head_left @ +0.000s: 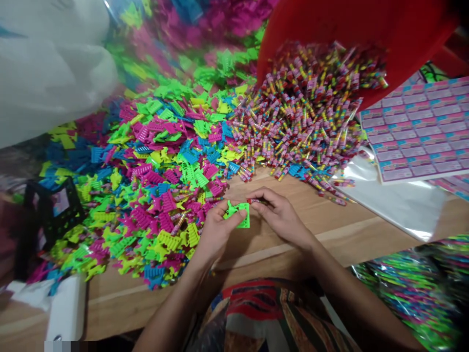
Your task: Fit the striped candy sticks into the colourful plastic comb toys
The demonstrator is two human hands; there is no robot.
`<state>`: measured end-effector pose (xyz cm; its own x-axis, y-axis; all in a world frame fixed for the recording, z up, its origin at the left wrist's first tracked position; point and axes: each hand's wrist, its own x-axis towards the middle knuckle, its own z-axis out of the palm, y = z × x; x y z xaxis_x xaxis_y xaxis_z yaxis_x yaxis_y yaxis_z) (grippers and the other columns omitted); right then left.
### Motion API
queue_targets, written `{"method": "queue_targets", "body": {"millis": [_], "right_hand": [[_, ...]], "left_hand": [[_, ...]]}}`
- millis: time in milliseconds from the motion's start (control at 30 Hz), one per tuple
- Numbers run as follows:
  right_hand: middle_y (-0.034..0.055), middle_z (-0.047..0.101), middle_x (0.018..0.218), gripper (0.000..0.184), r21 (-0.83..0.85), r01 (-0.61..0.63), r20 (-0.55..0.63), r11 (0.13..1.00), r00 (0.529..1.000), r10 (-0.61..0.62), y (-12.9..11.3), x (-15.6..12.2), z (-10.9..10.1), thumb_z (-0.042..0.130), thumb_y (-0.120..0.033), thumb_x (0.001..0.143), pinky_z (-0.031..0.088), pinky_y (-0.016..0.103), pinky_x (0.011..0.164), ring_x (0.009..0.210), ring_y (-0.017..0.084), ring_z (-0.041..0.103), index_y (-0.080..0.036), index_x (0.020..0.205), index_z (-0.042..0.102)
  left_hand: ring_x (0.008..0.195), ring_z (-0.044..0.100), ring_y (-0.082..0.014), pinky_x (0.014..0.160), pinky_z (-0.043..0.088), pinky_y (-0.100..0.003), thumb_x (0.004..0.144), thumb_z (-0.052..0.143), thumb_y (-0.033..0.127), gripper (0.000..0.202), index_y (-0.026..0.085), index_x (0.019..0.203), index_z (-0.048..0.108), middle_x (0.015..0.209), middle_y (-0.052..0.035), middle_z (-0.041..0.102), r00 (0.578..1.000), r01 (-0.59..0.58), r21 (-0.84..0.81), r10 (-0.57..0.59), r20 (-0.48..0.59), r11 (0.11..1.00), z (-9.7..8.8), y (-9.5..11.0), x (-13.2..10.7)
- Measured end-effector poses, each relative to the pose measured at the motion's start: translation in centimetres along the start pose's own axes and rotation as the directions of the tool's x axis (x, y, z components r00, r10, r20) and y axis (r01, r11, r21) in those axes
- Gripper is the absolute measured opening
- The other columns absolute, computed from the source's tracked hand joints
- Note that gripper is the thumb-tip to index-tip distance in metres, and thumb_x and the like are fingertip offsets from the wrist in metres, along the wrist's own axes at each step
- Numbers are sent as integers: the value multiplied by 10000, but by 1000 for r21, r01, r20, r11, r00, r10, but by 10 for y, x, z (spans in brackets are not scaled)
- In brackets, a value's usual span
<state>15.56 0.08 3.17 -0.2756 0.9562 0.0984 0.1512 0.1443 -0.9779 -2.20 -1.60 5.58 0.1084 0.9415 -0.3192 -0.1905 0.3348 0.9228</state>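
Note:
My left hand point(216, 230) pinches a flat bright green plastic toy piece point(244, 221) with slots in it, thumb on top. Close beside it, my right hand point(281, 217) grips a small wrapped candy roll point(253, 201) between thumb and fingers. Its red end points toward the green piece; whether the two touch I cannot tell. Left of my hands spreads a big heap of plastic toy pieces point(164, 205) in green, pink, yellow and blue. Beyond my right hand lies a pile of candy rolls point(296, 117) in pink wrappers with clear ends.
A red tub point(351, 24) lies tipped behind the candy pile. Printed label sheets point(417, 127) and clear plastic bags point(399, 205) lie at the right. A black basket point(69, 205) and a white device point(68, 308) stand left. Filled bags point(410, 288) sit lower right, beside the wooden table point(278, 249).

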Motion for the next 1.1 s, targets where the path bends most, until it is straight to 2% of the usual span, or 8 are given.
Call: {"method": "queue_targets", "body": {"millis": [100, 200, 367, 500, 633, 767, 900, 1100], "right_hand": [[46, 690, 1038, 163, 9, -1, 2, 1000, 1000, 1, 2, -1, 1, 581, -281, 983, 504, 322, 872, 994, 199, 647, -209, 1106, 660], [48, 683, 1017, 142, -4, 20, 7, 1000, 1000, -20, 2, -1, 2, 580, -259, 983, 507, 323, 841, 963, 196, 647, -207, 1089, 659], [58, 663, 987, 118, -119, 167, 19, 979, 986, -166, -2, 1, 2, 555, -211, 996, 493, 335, 828, 945, 196, 630, -206, 1046, 661], [71, 641, 1014, 119, -155, 243, 93, 958, 969, -230, -7, 2, 0, 606, -242, 979, 494, 345, 822, 945, 202, 613, -204, 1086, 642], [80, 625, 1034, 329, -185, 335, 138, 924, 940, -313, -11, 2, -2, 758, -320, 874, 500, 356, 820, 951, 216, 592, -198, 1141, 609], [98, 620, 1075, 460, -237, 411, 155, 880, 911, -383, -11, 3, -3, 794, -386, 825, 517, 392, 855, 1013, 244, 592, -205, 1189, 579], [109, 611, 1117, 640, -263, 442, 189, 858, 895, -404, -9, 3, -5, 837, -476, 740, 522, 437, 895, 1064, 272, 583, -216, 1245, 541], [111, 616, 1102, 603, -312, 456, 207, 834, 889, -409, -10, 3, -7, 795, -495, 783, 526, 451, 890, 1048, 277, 583, -209, 1250, 542]], "left_hand": [[819, 600, -151, 784, 452, -251, 744, 775, 288, 268, 150, 971, 739, 949, -41, 724, 1000, 2, 28, -2, 5, 1000, -1, 1, 0], [789, 590, -145, 745, 445, -239, 743, 766, 278, 264, 154, 975, 753, 925, -36, 727, 1000, 9, 60, -9, -2, 998, -3, 1, 0], [778, 589, -150, 751, 437, -244, 736, 758, 269, 210, 158, 914, 746, 866, -21, 718, 999, -3, 66, 6, -37, 998, -1, 0, 0], [800, 586, -152, 788, 440, -253, 738, 762, 267, 187, 160, 888, 730, 859, -15, 710, 998, -12, -6, 11, -59, 1000, 3, 0, -2], [773, 576, -144, 750, 437, -248, 730, 786, 294, 203, 167, 877, 725, 851, -9, 707, 997, -2, -87, -5, -74, 996, 5, -1, -3], [814, 592, -150, 804, 443, -256, 746, 791, 302, 218, 172, 914, 744, 873, -16, 716, 995, -40, -95, 31, -90, 995, 6, -4, -3], [796, 599, -150, 775, 448, -258, 725, 812, 320, 230, 175, 891, 745, 875, -19, 720, 994, -24, -131, 9, -109, 991, 7, -4, -3], [832, 618, -164, 831, 454, -276, 705, 832, 328, 267, 176, 908, 749, 876, -23, 728, 995, -12, -134, -1, -98, 991, 8, -4, -2]]}}
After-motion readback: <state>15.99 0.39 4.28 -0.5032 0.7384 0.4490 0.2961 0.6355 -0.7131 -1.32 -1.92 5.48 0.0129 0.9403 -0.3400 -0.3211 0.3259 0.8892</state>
